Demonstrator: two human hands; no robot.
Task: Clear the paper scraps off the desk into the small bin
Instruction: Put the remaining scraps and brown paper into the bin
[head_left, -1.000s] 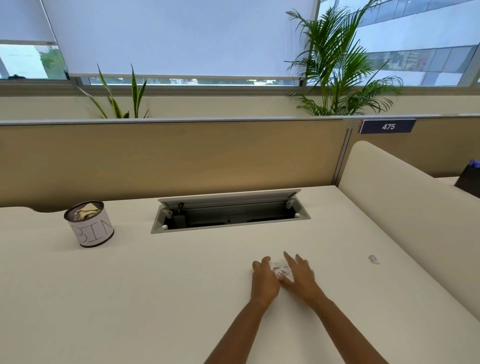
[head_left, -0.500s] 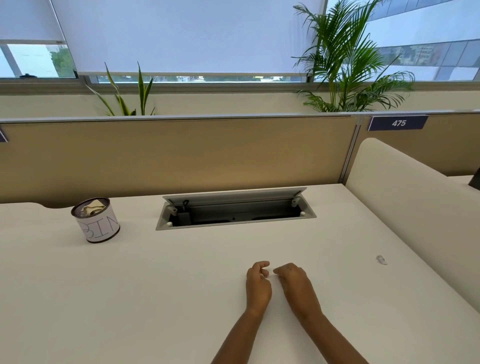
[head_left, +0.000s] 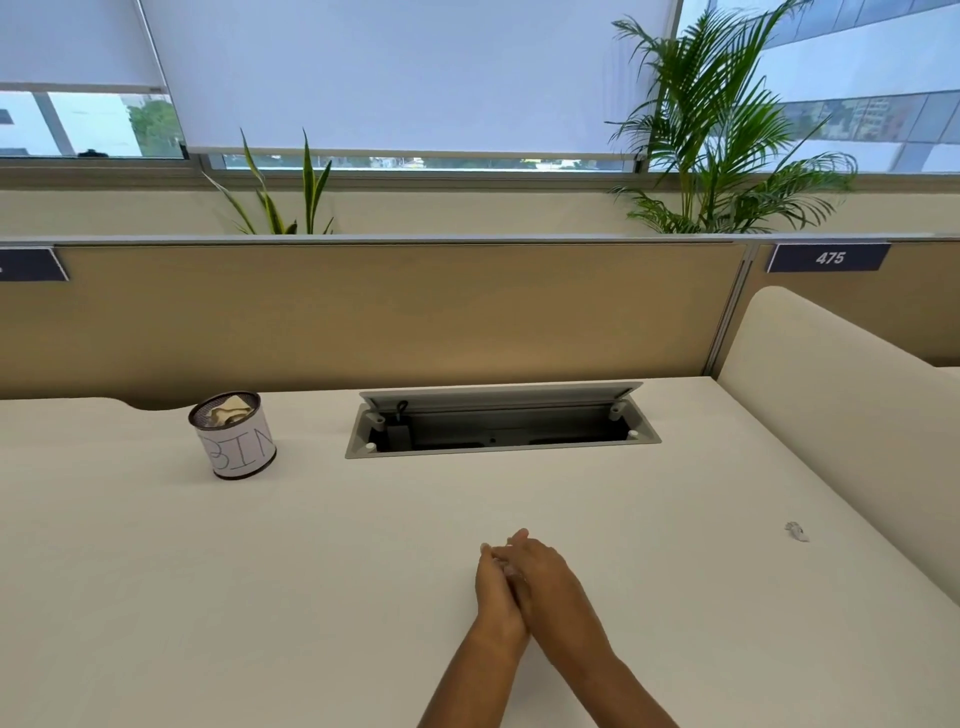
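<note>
Cream office desk (head_left: 260, 597) under a window with roller blinds; tan partition panel (head_left: 395, 312) along the back edge. Reference landmark: the open cable hatch (head_left: 501, 423) sunk into the desk top.

Small bin (head_left: 241, 449): left of the hatch, well apart from it, upright, "BIN" handwritten on its white wrap. Crumpled paper (head_left: 231, 414) visible inside the rim.

One paper scrap (head_left: 796, 531): on the desk, right of the hatch and nearer to me, close to the cream side divider (head_left: 841, 441).

Left hand (head_left: 496, 592) and right hand (head_left: 553, 579): nearer to me than the hatch, roughly under its middle. I see them pressed palm to palm, fingers lying fairly straight, the right one overlapping the left. Whether any scrap is caught between the palms I cannot tell; nothing white shows there.

Behind the partition: a snake plant (head_left: 291, 202) left of the hatch line, a palm (head_left: 727, 140) to its right. Plate "475" (head_left: 829, 257) on the next panel.
</note>
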